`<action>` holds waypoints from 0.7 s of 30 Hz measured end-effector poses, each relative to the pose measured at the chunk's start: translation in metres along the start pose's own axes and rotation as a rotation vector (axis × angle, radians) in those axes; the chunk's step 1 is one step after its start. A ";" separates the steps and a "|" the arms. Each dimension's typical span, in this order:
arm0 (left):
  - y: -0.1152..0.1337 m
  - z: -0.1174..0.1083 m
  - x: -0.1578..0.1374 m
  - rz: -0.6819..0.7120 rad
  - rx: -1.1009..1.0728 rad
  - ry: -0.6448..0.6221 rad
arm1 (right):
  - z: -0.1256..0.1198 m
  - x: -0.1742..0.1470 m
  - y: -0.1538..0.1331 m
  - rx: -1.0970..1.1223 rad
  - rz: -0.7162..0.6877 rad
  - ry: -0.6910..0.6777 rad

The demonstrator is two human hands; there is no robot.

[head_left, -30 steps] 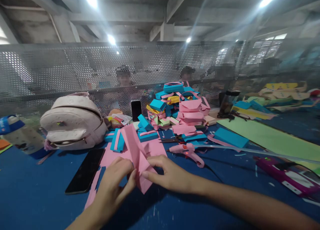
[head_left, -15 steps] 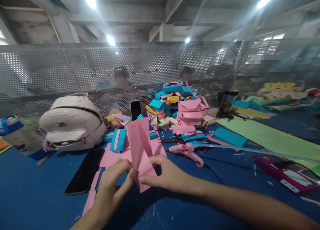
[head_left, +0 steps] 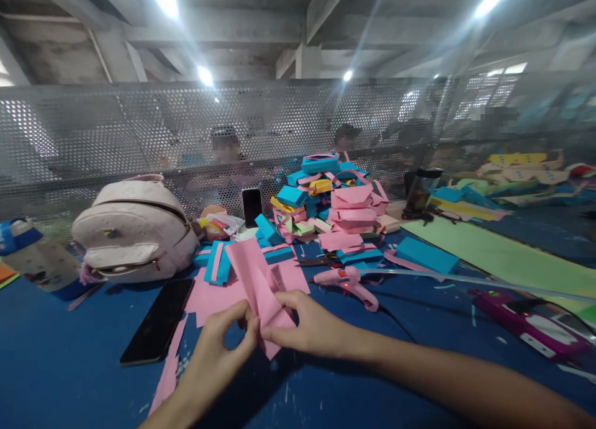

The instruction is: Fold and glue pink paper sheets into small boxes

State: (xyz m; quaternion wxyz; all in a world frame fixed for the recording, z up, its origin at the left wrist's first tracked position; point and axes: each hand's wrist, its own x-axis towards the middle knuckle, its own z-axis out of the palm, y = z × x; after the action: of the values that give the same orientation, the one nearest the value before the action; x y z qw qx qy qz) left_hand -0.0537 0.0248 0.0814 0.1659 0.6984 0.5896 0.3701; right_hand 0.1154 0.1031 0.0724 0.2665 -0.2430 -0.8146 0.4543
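A folded piece of pink paper (head_left: 255, 274) is held upright and tilted above the blue table. My left hand (head_left: 228, 339) pinches its left edge between thumb and forefinger. On the other side my right hand (head_left: 310, 323) grips the paper's lower part, thumb in front and fingers partly hidden behind it. Flat pink sheets (head_left: 207, 298) lie on the table behind my hands, with a small blue paper box with a pink strip (head_left: 218, 263) near them. Right of the paper lies a pink hot glue gun (head_left: 347, 280), with a clear glue stick running out of its back.
A heap of folded blue, pink and yellow paper pieces (head_left: 326, 199) rises at the back. A white backpack (head_left: 135, 230), a black phone (head_left: 158, 321) and a bottle (head_left: 46, 261) stand or lie left. Scissors (head_left: 316, 262), a green sheet (head_left: 503, 249) and a purple device (head_left: 531, 326) lie right.
The pink paper's top has tipped left and down, uncovering more of a blue box behind it. My left hand has shifted slightly right, closer to my right hand.
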 end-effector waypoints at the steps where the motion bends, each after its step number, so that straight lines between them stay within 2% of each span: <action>1: -0.001 0.000 0.001 -0.003 0.000 0.014 | 0.000 0.000 0.000 0.018 0.002 -0.011; 4: -0.002 -0.001 0.002 0.001 -0.019 0.108 | 0.001 0.001 0.001 0.104 0.004 -0.046; 7: -0.004 -0.001 0.002 -0.059 -0.135 0.194 | 0.001 0.001 0.001 0.071 -0.023 -0.003; 11: -0.008 0.003 -0.001 -0.190 -0.424 0.186 | -0.001 0.002 0.000 -0.017 -0.139 0.067; 15: -0.009 0.005 -0.002 -0.291 -0.617 0.225 | -0.007 0.001 -0.001 -0.056 -0.202 0.079; 21: 0.000 0.007 -0.002 -0.340 -0.787 0.037 | -0.010 -0.001 0.008 -0.099 -0.164 0.040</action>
State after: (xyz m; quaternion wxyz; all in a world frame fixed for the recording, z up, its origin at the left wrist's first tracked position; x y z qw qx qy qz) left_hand -0.0486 0.0239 0.0760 0.4678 0.4680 0.5132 0.5466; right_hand 0.1240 0.1129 0.0695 0.3066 -0.1975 -0.8478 0.3850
